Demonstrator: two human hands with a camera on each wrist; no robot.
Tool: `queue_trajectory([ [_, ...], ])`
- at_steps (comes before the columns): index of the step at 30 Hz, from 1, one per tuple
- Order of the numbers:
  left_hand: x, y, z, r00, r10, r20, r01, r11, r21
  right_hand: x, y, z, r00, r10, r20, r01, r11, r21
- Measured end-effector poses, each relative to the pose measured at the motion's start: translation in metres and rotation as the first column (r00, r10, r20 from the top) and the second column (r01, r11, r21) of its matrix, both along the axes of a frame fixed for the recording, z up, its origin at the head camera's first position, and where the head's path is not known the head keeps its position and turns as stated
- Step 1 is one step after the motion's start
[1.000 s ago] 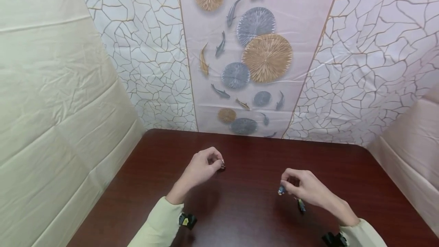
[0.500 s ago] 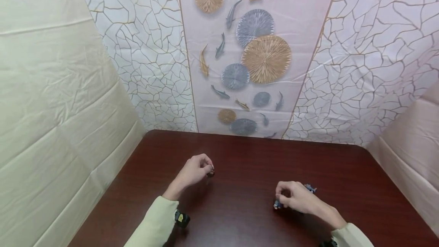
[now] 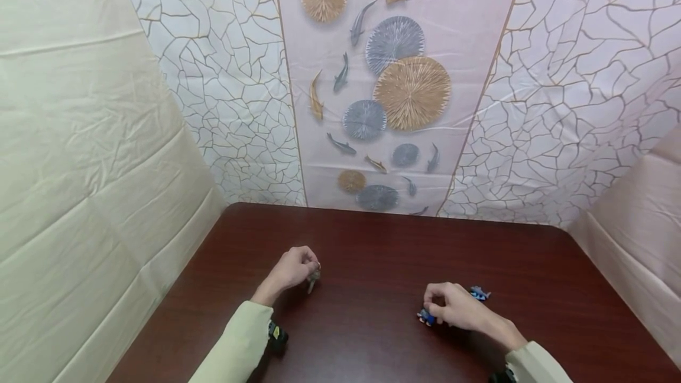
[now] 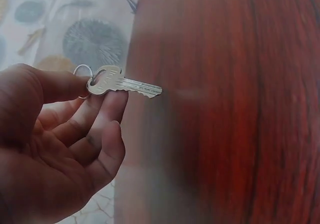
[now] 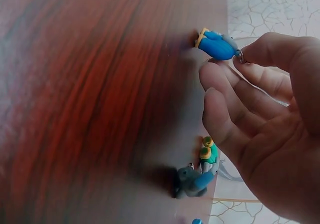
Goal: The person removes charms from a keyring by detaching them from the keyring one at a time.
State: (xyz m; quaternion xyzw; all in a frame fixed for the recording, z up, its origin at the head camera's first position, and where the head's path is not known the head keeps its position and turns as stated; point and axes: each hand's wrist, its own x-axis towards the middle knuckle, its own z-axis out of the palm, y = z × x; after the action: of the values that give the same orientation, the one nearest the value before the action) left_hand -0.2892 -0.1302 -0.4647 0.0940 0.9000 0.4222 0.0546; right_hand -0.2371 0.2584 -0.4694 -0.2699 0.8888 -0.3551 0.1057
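My left hand (image 3: pixel 291 268) pinches a silver key (image 4: pixel 135 87) by its ring (image 4: pixel 82 70) between thumb and finger. Its toothed blade points away from the fingers, and in the head view the key (image 3: pixel 313 280) hangs over the left middle of the table. On the other side, my right hand (image 3: pixel 452 306) pinches a small blue figurine charm (image 5: pixel 216 45) with yellow trim by its metal loop. That charm (image 3: pixel 425 317) is close over the tabletop in the head view. Below the right fingers, the wrist view shows a grey figurine (image 5: pixel 190 181) with a blue part and a green-and-yellow one (image 5: pixel 208 153).
A blue-grey charm with a tail-like end (image 3: pixel 480 292) lies just beyond the right hand. The dark red wooden table (image 3: pixel 367 253) runs back to a patterned cloth (image 3: pixel 255 105), with a cream cloth (image 3: pixel 106 194) along the left side.
My left hand has moved left and towards me, and the key's blade now shows hanging down. My right hand has come nearer and slightly left with the charm, uncovering the blue-grey charm behind it.
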Motion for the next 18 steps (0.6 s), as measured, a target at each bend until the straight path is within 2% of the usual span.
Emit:
queue_trajectory([
  [5, -0.001, -0.004, -0.005, 1.000, 0.014, -0.014, -0.014, 0.999, -0.046, -0.005, 0.000, 0.001, 1.000, 0.004, -0.010, -0.004, 1.000, 0.006],
  [11, -0.005, -0.007, -0.009, 0.999, 0.040, 0.028, -0.039, 0.998, -0.051, -0.011, 0.003, 0.003, 1.000, -0.005, -0.012, 0.005, 0.999, 0.046],
  [15, -0.010, -0.011, -0.010, 0.998, 0.053, 0.041, -0.047, 0.992, -0.115, -0.015, 0.006, 0.007, 1.000, -0.006, -0.026, 0.007, 0.998, 0.061],
  [18, -0.013, -0.015, -0.006, 0.997, 0.058, 0.041, -0.050, 0.983, -0.175, -0.019, 0.009, 0.014, 1.000, -0.017, -0.021, 0.018, 0.997, 0.077],
])
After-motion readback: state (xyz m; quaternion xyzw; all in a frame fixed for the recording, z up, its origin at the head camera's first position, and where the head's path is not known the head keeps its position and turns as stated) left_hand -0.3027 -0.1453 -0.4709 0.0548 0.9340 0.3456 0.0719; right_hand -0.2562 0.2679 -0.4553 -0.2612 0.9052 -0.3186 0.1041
